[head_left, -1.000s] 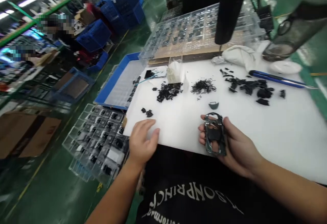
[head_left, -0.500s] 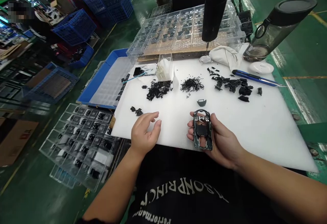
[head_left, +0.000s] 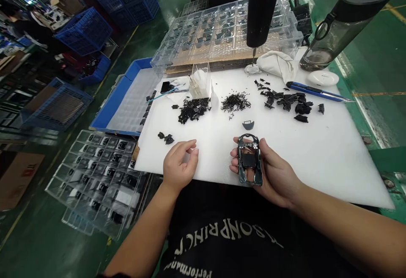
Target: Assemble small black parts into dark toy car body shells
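Observation:
My right hand [head_left: 272, 174] is closed round a dark shiny toy-car shell [head_left: 249, 159], held upside down above the near edge of the white foam board [head_left: 317, 159]. My left hand [head_left: 179, 163] rests at the board's near-left edge with fingers loosely curled and apart, holding nothing. A small dark curved part [head_left: 248, 124] lies just beyond the shell. Piles of small black parts [head_left: 193, 109] and tiny black pieces [head_left: 235, 101] lie farther back.
More black parts [head_left: 287, 101], a blue-handled tool [head_left: 314, 91], a white cloth [head_left: 277, 64] and a dark bottle [head_left: 336, 26] sit at the back right. A black hanging tool [head_left: 261, 9] hangs over clear compartment trays [head_left: 218, 32]. Another clear tray [head_left: 101, 176] and a blue tray [head_left: 127, 100] sit left.
The view has swung down and right. My left hand lifted off the board edge and its fingers curled a little. My right hand keeps holding the car shell.

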The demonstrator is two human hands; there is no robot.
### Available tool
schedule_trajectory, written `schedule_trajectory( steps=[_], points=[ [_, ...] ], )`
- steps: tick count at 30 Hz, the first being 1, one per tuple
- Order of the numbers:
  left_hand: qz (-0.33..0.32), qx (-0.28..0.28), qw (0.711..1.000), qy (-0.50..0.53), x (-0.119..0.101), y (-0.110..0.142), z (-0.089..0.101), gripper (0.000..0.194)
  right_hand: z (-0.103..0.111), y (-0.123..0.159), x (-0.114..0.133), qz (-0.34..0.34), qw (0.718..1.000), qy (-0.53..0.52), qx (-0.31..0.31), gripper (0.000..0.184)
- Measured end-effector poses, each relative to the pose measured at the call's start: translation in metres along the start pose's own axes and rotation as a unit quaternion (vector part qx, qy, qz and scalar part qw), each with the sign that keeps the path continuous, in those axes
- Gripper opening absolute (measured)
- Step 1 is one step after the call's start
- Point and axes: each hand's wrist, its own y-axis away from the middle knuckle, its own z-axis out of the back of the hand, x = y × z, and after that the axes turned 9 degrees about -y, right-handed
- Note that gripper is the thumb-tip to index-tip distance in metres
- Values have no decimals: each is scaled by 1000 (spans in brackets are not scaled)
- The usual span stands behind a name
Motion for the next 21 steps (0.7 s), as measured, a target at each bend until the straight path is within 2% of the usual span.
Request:
schedule_trajectory(
  steps=[15,21],
  points=[
    [-2,4,1000,7,2,0,-3,24,-2,-1,2,-3,1000,1,-17,44],
    [-7,-29,999,10,-12,-11,9,17,-18,2,5,-15,999,15,-30,39]
  ],
)
